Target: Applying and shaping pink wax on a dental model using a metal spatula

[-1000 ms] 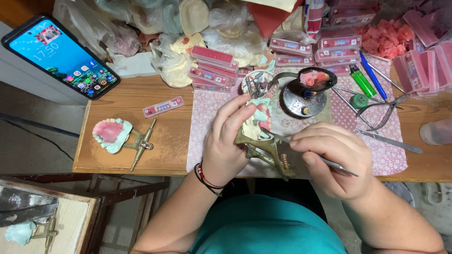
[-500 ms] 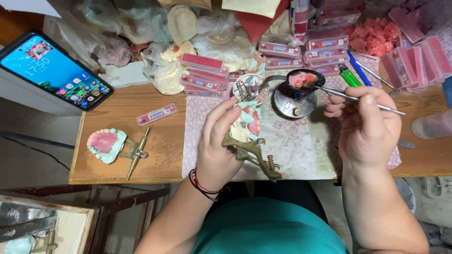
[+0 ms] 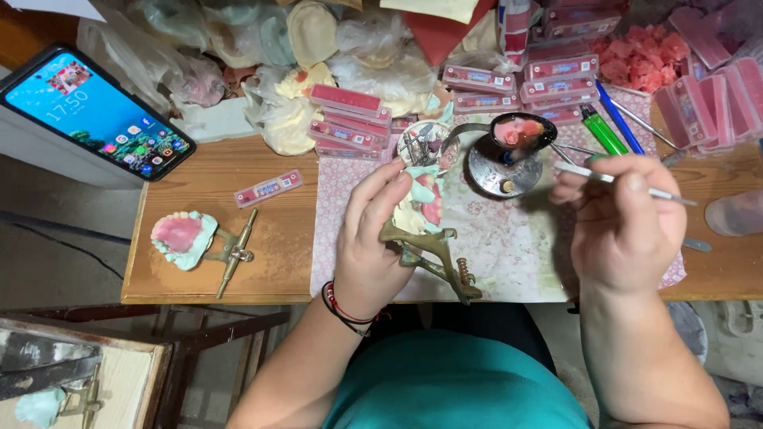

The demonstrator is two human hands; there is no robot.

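**Denture model on hinge frame, wax tool at the spoon**

L fingers (image 3: pixel 380 184) curl round the pale plaster dental model with pink wax gums (image 3: pixel 421 202), thumb side hidden behind it; left hand (image 3: pixel 369 242) grips it just above the flowered paper mat (image 3: pixel 509 246), w/ the brass hinged articulator frame (image 3: pixel 433 256) hanging below toward the table edge. R fingers (image 3: pixel 592 179) pinch a thin metal wax-carving tool (image 3: pixel 628 184) pen-style; right hand (image 3: pixel 624 230) holds the tip beside the dark metal spoon of melted pink wax (image 3: pixel 520 131), which sits over a small round metal burner (image 3: pixel 502 171).

Handling, as judged: plaster is stiff but brittle, wax gums soft & easily dented, teeth likely loose-set. Best held by plaster base or brass frame, not the gum ridge. Frame adds weight low down, so keep the grip firm.

Further out: second pink-and-mint model on its frame (image 3: pixel 187 238) on the wooden table (image 3: pixel 207 278), well apart; smartphone w/ lit screen (image 3: pixel 95 115) far L; stacked pink tooth-card boxes (image 3: pixel 350 119) behind.
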